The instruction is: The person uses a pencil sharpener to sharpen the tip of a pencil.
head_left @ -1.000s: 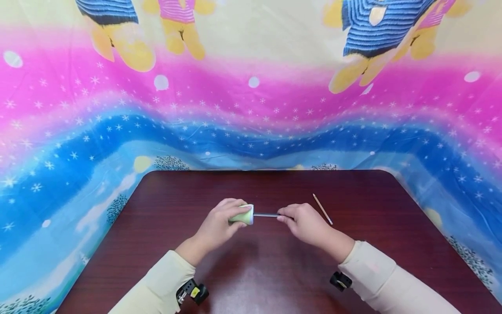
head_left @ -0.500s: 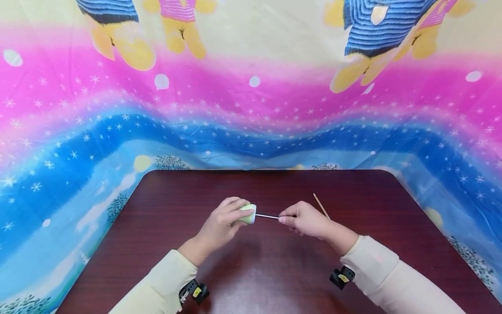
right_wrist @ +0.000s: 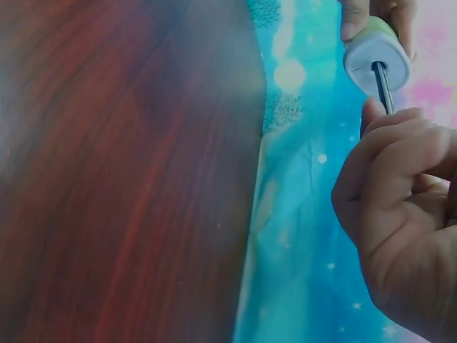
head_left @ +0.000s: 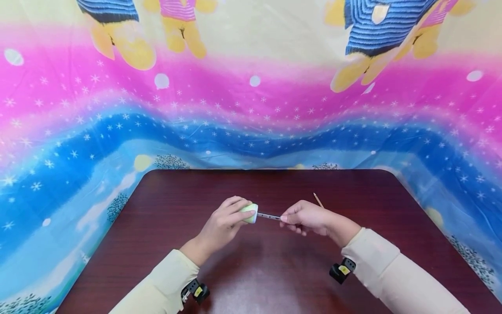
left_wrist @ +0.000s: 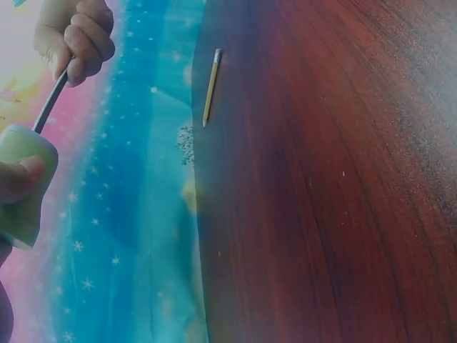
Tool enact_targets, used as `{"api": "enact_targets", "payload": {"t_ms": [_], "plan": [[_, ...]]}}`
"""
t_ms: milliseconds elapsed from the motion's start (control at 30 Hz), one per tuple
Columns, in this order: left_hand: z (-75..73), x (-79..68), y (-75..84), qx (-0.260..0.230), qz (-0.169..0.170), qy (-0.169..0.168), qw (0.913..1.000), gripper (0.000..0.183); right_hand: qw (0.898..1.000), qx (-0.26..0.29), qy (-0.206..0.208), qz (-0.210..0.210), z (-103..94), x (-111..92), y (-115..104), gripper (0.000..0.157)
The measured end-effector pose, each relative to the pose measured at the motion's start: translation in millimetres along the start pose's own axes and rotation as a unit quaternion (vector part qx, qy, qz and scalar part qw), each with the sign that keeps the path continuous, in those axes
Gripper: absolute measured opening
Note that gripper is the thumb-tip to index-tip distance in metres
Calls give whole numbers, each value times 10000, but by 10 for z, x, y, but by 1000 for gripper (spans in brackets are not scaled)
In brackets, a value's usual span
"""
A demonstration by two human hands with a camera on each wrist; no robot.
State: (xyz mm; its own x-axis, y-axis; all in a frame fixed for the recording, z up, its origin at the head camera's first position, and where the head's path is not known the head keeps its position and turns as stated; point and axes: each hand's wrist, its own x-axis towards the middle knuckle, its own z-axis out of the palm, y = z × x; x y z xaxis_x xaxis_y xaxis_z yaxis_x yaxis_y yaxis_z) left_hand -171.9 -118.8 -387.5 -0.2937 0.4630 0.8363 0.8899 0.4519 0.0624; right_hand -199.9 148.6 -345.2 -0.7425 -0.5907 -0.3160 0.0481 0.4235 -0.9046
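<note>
Above the table, my left hand [head_left: 219,222] grips a pale green pencil sharpener [head_left: 249,214], whose round white face [right_wrist: 363,70] points right. A dark pencil [head_left: 269,216] with silvery markings runs into the hole in that face; its inserted tip is hidden. Near its outer end my right hand [head_left: 306,217] pinches the pencil between thumb and curled fingers. In the left wrist view, the left thumb [left_wrist: 20,179] lies against the side of the sharpener [left_wrist: 36,146], and the pencil [left_wrist: 51,103] slants up to the right hand [left_wrist: 78,43].
A yellow pencil [left_wrist: 212,89] with a pale end lies on the dark reddish-brown table [head_left: 188,187], partly hidden behind the right wrist in the head view. A printed cloth [head_left: 251,109] hangs around the table's far and side edges.
My right hand has turned about the pencil, its wrist rising slightly and covering more of the yellow pencil. The left hand and sharpener have shifted slightly to the right.
</note>
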Motion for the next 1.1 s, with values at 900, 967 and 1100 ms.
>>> {"api": "enact_targets", "payload": {"t_ms": [900, 967, 1100], "plan": [[-50, 18, 47, -231, -1984, -692, 9774, 43, 8889, -3287, 2314, -2197, 101, 84, 30, 10], [-59, 25, 53, -267, -2088, -813, 9742, 43, 8782, -3484, 2362, -2271, 105, 84, 41, 9], [-61, 19, 55, -274, -2168, -1072, 9699, 42, 8603, -3889, 2367, -2294, 117, 75, 53, 11]]}}
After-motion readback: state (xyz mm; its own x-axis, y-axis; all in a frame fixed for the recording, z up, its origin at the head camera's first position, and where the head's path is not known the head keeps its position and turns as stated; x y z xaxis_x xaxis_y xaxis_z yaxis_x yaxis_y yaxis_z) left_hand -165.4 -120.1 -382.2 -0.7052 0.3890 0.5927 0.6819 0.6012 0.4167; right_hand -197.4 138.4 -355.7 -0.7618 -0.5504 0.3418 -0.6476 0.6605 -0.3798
